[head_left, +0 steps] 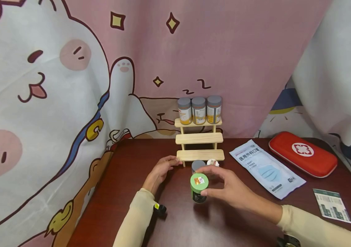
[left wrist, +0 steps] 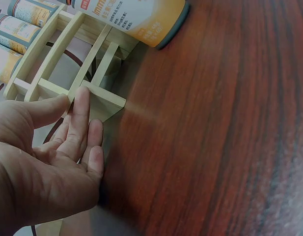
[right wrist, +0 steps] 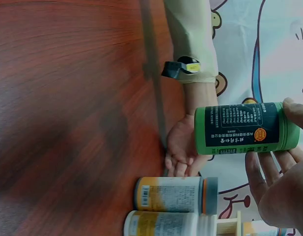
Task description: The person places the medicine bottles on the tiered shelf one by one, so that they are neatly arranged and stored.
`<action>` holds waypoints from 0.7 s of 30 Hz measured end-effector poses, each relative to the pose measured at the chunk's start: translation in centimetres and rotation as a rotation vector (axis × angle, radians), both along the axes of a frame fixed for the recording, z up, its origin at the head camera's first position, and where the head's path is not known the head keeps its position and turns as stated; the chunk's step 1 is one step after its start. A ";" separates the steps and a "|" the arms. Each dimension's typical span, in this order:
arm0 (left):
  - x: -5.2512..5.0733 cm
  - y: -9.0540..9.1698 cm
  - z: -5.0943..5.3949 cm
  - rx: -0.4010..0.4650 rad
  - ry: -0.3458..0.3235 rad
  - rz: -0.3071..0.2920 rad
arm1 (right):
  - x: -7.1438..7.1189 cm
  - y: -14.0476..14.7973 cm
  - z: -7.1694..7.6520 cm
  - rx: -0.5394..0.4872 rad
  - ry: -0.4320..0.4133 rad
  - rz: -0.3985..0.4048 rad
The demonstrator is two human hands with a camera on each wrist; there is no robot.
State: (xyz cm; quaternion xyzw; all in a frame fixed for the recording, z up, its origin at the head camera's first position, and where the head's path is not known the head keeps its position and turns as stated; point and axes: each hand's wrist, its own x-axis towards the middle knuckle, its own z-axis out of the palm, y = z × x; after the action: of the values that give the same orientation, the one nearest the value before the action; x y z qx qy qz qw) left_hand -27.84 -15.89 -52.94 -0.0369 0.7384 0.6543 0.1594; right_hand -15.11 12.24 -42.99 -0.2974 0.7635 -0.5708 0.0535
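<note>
My right hand (head_left: pixel 231 188) grips a green bottle (head_left: pixel 199 182) by its lid end, above the table; its dark label faces the right wrist view (right wrist: pixel 244 129). At the lower left end of the three-step wooden stand (head_left: pixel 199 155), my left hand (head_left: pixel 160 171) touches the bottom step with thumb and fingertip, as the left wrist view also shows (left wrist: pixel 58 162). Three grey-lidded bottles (head_left: pixel 198 111) stand in a row on the top step. Behind the green bottle, a grey-lidded bottle (head_left: pixel 198 165) and a white-topped bottle (head_left: pixel 213 162) stand on the table before the stand.
Right of the stand lie a mask packet (head_left: pixel 267 168), a red case (head_left: pixel 303 154) with a white emblem, and a small green and white packet (head_left: pixel 331 206). A patterned curtain (head_left: pixel 240 51) hangs behind the dark wooden table (head_left: pixel 126 164).
</note>
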 end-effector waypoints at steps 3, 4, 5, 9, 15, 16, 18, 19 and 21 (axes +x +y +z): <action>0.1 0.0 0.1 0.001 -0.010 0.007 | -0.4 -0.2 0.9 -0.033 -0.026 -0.015; 0.0 0.1 0.1 0.001 -0.011 0.007 | -0.6 -0.2 1.3 -0.046 -0.041 -0.027; 0.0 0.1 0.1 0.005 -0.010 0.006 | -0.8 -0.1 1.7 -0.055 -0.050 -0.042; -0.1 0.2 0.1 0.009 -0.005 0.001 | -1.5 0.1 3.3 -0.073 -0.061 -0.115; -0.1 0.1 0.0 -0.003 -0.019 0.013 | -2.8 0.4 4.7 -0.008 -0.027 -0.187; -0.1 0.1 -0.1 -0.007 -0.015 0.011 | -3.0 0.4 4.8 0.011 -0.014 -0.197; -0.1 0.2 0.0 -0.005 -0.018 0.013 | -3.6 0.3 5.0 0.052 0.027 -0.217; 0.0 0.2 0.0 -0.004 -0.017 0.013 | -3.9 0.3 5.1 0.073 0.049 -0.228; 0.0 0.2 0.1 -0.001 -0.016 0.015 | -4.7 0.3 5.2 0.108 0.089 -0.257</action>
State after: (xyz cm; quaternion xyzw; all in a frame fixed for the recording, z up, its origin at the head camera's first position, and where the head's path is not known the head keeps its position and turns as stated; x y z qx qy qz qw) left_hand -27.83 -15.64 -52.80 -0.0478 0.7372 0.6546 0.1602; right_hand -19.78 12.50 -37.83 -0.2188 0.8266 -0.5172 -0.0382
